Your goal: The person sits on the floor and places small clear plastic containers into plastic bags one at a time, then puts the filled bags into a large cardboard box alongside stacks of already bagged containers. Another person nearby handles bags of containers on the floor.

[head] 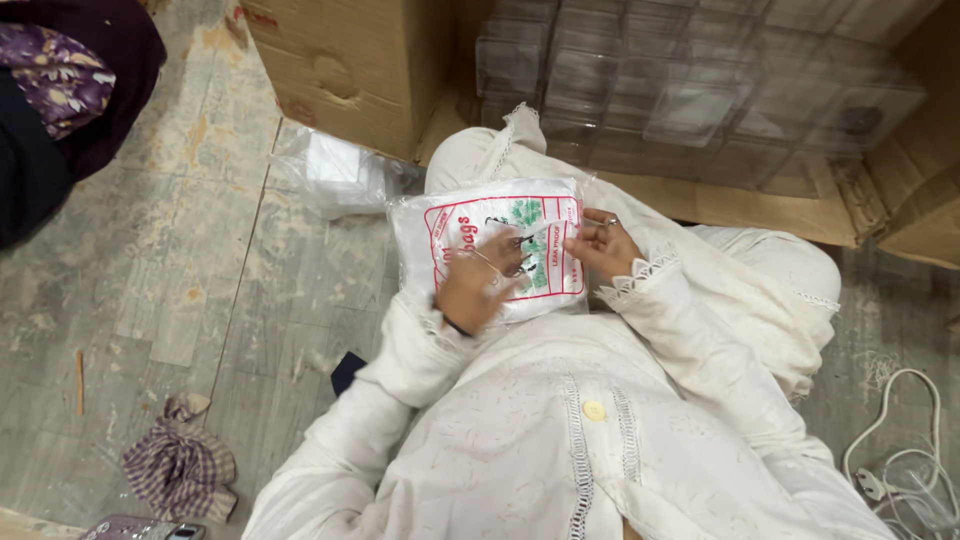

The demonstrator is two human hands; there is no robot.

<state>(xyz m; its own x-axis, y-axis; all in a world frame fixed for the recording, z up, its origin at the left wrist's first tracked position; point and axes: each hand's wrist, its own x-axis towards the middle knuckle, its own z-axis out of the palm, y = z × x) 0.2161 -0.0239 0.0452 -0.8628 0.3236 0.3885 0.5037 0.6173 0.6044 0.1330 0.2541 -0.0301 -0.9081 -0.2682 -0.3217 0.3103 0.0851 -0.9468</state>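
With the bag pack [490,245] resting on the lap just before the cardboard box [340,70], the left hand [480,290] lies curled on its front, its grip unclear, and the right hand [600,245] pinches its edge, so steady pressure there should probably prevent slipping.

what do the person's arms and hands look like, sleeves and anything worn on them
Both arms are in long white sleeves with faint embroidery and lacy scalloped cuffs. The left hand has a thin bangle and a dark band at the wrist. The right hand wears a ring on one finger.
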